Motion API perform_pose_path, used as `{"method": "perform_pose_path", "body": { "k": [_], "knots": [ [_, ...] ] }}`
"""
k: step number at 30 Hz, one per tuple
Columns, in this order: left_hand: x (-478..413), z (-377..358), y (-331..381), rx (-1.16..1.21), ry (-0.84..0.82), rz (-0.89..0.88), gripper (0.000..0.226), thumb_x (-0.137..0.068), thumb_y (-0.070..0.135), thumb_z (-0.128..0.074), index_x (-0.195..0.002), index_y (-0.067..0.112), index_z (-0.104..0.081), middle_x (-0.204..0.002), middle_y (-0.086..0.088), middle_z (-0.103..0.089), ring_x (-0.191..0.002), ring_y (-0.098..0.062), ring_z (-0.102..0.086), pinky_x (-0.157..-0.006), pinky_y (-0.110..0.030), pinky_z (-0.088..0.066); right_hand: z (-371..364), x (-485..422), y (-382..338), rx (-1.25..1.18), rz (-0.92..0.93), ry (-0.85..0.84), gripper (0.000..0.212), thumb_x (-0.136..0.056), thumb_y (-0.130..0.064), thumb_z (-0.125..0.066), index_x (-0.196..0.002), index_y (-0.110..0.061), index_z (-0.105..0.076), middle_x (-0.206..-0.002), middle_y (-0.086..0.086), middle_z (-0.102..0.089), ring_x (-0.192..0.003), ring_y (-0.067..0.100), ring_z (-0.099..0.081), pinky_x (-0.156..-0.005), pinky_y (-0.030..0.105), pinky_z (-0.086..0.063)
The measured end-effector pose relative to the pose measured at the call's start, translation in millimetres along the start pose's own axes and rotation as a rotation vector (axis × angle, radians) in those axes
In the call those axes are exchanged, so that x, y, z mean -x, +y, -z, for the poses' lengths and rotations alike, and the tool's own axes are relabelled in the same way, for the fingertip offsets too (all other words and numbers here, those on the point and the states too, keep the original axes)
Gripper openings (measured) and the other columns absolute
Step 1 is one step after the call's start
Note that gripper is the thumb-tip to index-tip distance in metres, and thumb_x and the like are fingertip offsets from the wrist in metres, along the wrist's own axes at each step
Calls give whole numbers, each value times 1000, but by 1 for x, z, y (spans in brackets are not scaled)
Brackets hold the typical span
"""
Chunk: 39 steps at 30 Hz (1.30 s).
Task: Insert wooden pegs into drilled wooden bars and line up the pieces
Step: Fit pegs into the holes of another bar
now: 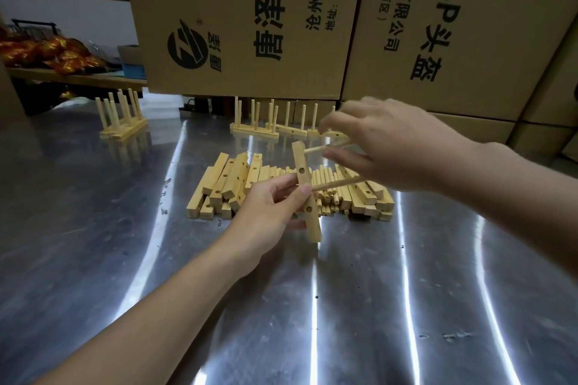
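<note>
Left hand point(266, 212) gripped a drilled bar point(312, 228); right hand point(391, 147) pinched a peg point(316, 148) beside it. Several pegged bars point(255, 131) stood finished behind; a pile point(225, 184) lay unassembled.

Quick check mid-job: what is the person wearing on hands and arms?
Nothing visible. Left hand and right hand are bare: no gloves, rings or watch. Left forearm and right forearm are bare to the picture's edge; no sleeve shows.

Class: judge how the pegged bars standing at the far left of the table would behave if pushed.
The pegged bars would probably slide readily, since the table is smooth, shiny metal. Their tall pegs rise from a narrow base, so a push high up may tip them. Being bare wood, they likely feel light and stiff.
</note>
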<state>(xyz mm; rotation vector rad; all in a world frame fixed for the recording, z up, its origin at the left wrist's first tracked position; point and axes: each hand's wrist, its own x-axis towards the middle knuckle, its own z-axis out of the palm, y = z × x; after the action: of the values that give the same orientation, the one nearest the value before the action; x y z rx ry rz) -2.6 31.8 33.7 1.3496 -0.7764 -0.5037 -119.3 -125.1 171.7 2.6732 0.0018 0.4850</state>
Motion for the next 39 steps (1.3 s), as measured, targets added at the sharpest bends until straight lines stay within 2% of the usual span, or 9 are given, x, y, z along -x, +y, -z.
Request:
{"method": "perform_pose_path", "body": {
  "k": [5,10,15,18,23,26,29,34,39],
  "knots": [
    [1,-3,-1,-5,-72,-2,36,-112,23,-52,-147,29,-60,-109,-4,-77,-108,-23,-76,-95,-43,-63,-27,-7,1,-168,15,-148,28,-111,-48,-27,-106,-30,-47,-92,-7,-57,-77,14,-57,-63,32,-43],
    [5,-8,-4,78,-136,-24,51,-111,22,-51,-156,44,-44,-96,5,-72,-94,-23,-76,-78,-38,-65,-36,-14,10,-531,-93,-181,37,-112,-34,-40,-84,-27,-63,-64,-12,-53,-56,-2,-53,-53,14,-37],
    [4,-5,2,58,-155,-66,50,-112,22,-50,-158,40,-46,-94,5,-69,-91,-20,-73,-76,-37,-64,-37,-25,21,-1083,-331,-410,43,-113,-32,-42,-94,-7,-72,-51,-10,-44,-43,7,-36,-40,20,-34],
    [3,-5,5,60,-109,-42,48,-113,21,-48,-157,40,-48,-97,4,-73,-92,-24,-75,-75,-39,-64,-28,-35,22,-1156,-394,-532,46,-111,-40,-45,-104,-6,-76,-58,-7,-52,-49,6,-42,-44,20,-36],
    [-3,3,11,387,104,102,44,-113,15,-43,-157,21,-46,-115,-15,-68,-87,-23,-79,-69,-34,-64,-9,-42,51,-1185,-612,-418,80,-97,-78,-31,-111,-12,-74,-88,6,-77,-71,15,-71,-61,28,-54],
    [-7,13,17,616,226,158,38,-114,15,-42,-149,6,-52,-107,-14,-70,-83,-22,-79,-65,-30,-63,-32,-21,55,-1096,-695,-248,65,-105,-65,-34,-112,-12,-72,-97,8,-77,-82,16,-74,-65,28,-54],
    [-7,18,20,778,248,222,33,-113,15,-44,-136,-5,-58,-95,-15,-72,-77,-23,-77,-60,-30,-63,-76,6,32,-1166,-772,-173,43,-109,-42,-47,-102,-8,-72,-86,6,-72,-63,9,-66,-55,21,-51],
    [-5,17,19,835,206,261,27,-112,16,-44,-123,0,-64,-92,-14,-73,-75,-21,-76,-59,-29,-62,-128,27,2,-628,-687,24,14,-97,-38,-68,-103,-28,-75,-92,-13,-70,-84,8,-63,-64,29,-46],
    [-5,18,20,830,217,270,28,-112,17,-45,-121,0,-66,-90,-13,-74,-73,-21,-75,-57,-28,-61,-136,20,-11,-359,-481,-106,69,-87,-62,-72,-145,-28,-59,-132,-5,-62,-126,21,-46,-100,41,-45]
  ]
}}
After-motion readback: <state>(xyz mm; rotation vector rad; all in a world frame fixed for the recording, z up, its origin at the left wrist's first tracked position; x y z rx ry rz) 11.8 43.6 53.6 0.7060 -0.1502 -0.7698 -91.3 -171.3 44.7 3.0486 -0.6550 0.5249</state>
